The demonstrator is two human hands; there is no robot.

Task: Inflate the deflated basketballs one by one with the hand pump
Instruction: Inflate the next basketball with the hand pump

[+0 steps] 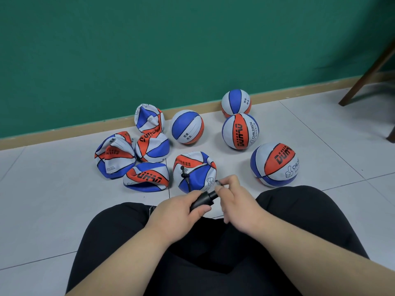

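A black hand pump [204, 199] is held over my lap. My left hand [177, 212] grips its barrel and my right hand [236, 201] holds the handle end. A thin black hose [185, 178] runs from the pump up into a crumpled red, white and blue basketball [197, 165] just in front of my knees. Several more deflated balls lie to its left, the nearest a flattened one [147, 177]. Round, inflated balls stand to the right, one near my right knee [274, 164] and another behind it [240, 131].
A green wall with a tan baseboard [85, 133] runs behind the balls. Dark wooden furniture legs [363, 77] stand at the far right. Pale floor tiles [53, 199] lie to the left. My legs in black trousers [213, 263] fill the foreground.
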